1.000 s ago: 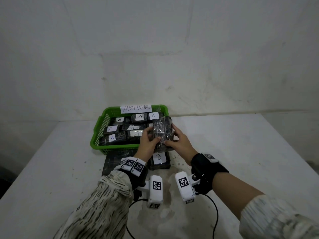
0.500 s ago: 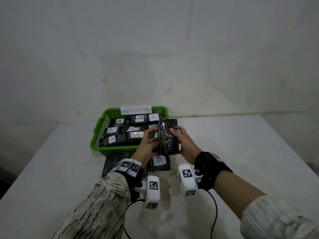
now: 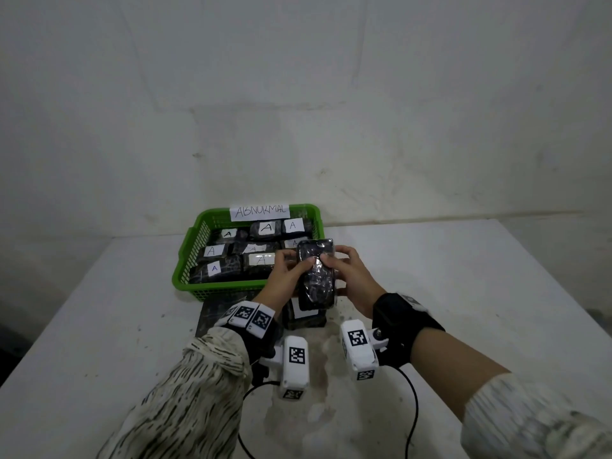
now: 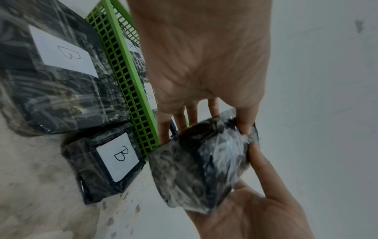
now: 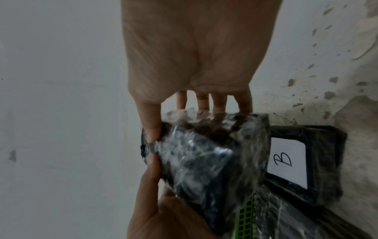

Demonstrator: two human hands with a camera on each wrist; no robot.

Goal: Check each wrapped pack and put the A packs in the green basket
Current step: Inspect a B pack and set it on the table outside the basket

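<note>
A black pack wrapped in clear film [image 3: 316,274] [image 4: 204,169] [image 5: 206,153] is held upright above the table, just in front of the green basket [image 3: 215,288] [image 4: 126,77]. My left hand [image 3: 286,276] [image 4: 202,77] grips its left side and my right hand [image 3: 347,274] [image 5: 194,64] grips its right side, thumbs on the near face. No label shows on the face turned to me. The basket holds several wrapped packs marked A [image 3: 266,228].
A small pack marked B [image 3: 306,314] [image 4: 116,155] [image 5: 286,160] lies on the table under the held pack. A larger flat pack marked B [image 4: 59,53] [image 3: 222,311] lies left of it. An "ABNORMAL" sign [image 3: 260,212] stands on the basket's far rim. The wall is close behind.
Both hands have turned the pack from a tilted pose to upright and drawn it slightly nearer; its plain film-covered face now points at me.
</note>
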